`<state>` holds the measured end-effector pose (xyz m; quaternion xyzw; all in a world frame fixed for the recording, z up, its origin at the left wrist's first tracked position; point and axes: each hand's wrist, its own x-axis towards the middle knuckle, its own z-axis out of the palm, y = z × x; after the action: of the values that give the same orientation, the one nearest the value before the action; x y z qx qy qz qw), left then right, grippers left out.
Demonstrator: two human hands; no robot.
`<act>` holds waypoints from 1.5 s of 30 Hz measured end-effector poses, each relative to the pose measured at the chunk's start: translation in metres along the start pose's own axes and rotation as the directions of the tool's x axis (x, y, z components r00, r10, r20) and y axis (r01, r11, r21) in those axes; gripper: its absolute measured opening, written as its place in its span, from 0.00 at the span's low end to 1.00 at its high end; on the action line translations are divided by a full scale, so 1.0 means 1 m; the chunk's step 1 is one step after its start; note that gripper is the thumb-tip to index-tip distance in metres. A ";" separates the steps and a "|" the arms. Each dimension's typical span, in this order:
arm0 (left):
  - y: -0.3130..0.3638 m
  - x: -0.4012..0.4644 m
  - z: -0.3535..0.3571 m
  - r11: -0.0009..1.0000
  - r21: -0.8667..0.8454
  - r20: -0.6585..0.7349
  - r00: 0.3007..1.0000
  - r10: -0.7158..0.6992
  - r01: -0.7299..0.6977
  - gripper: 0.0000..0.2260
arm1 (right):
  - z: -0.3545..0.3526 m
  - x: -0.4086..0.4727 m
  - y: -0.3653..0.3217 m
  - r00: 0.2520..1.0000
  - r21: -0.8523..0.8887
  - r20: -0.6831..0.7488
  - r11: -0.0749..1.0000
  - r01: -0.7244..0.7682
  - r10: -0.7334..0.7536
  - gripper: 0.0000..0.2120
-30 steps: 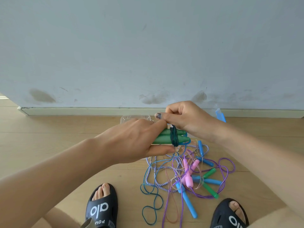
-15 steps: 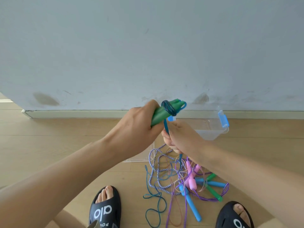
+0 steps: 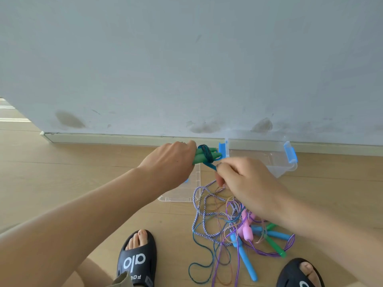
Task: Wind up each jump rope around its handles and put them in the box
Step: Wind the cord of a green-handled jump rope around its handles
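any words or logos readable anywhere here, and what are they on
"alo" in white on the strap of the left black slide sandal.
Small white letters below it, near the sole: too small and cut off to read reliably.
The right black slide sandal shows only part of a white logo, unreadable.
Nothing else carries text.

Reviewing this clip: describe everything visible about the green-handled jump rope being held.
The green-handled jump rope has two smooth, plastic-looking green handles held side by side, roughly level, tapered ends pointing right toward the clear box. Several turns of dark teal cord circle the handles near those ends. The left hand grips their other ends; the right hand pinches the cord just below the winding. It is held above the floor, in front of the box's blue latch.
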<state>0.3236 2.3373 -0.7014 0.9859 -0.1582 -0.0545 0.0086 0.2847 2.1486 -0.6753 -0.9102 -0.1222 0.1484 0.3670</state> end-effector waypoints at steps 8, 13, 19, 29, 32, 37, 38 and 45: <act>0.013 0.001 0.001 0.985 0.117 -0.024 0.992 0.127 -0.123 0.03 | -0.026 0.020 0.005 0.976 -0.061 -0.071 0.978 0.200 -0.205 0.21; 0.022 -0.004 -0.002 0.963 0.091 -0.117 0.958 0.263 -0.253 0.04 | -0.042 0.034 0.011 0.972 -0.003 -0.055 0.974 0.228 -0.228 0.22; 0.030 -0.016 -0.007 0.908 0.061 -0.256 0.873 0.415 -0.414 0.13 | -0.038 0.045 0.019 0.981 0.129 0.018 0.974 0.187 -0.191 0.24; 0.022 -0.026 -0.024 0.917 -0.196 -0.347 0.899 0.267 -0.348 0.06 | -0.013 0.041 0.018 0.981 0.527 0.191 0.838 -0.142 0.046 0.18; 0.021 -0.022 -0.025 0.928 -0.263 -0.332 0.928 0.170 -0.264 0.05 | 0.007 0.039 0.024 0.976 0.367 0.125 0.906 -0.210 0.176 0.18; -0.013 -0.003 -0.025 0.978 -0.207 -0.231 0.971 -0.064 0.015 0.05 | 0.043 0.010 0.021 0.976 0.404 0.073 0.888 -0.219 0.207 0.26; -0.017 -0.001 -0.022 0.988 -0.151 -0.187 0.980 -0.064 0.035 0.06 | 0.045 0.004 0.017 0.984 0.376 0.037 0.910 -0.175 0.173 0.27; 0.004 0.000 0.009 0.990 0.105 -0.044 0.994 0.099 -0.094 0.08 | 0.007 0.002 -0.004 0.912 -0.346 -0.156 0.886 0.308 -0.378 0.25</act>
<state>0.3214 2.3335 -0.7101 0.9773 -0.2079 -0.0214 -0.0355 0.2838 2.1566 -0.6780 -0.9312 -0.2630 -0.0418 0.2490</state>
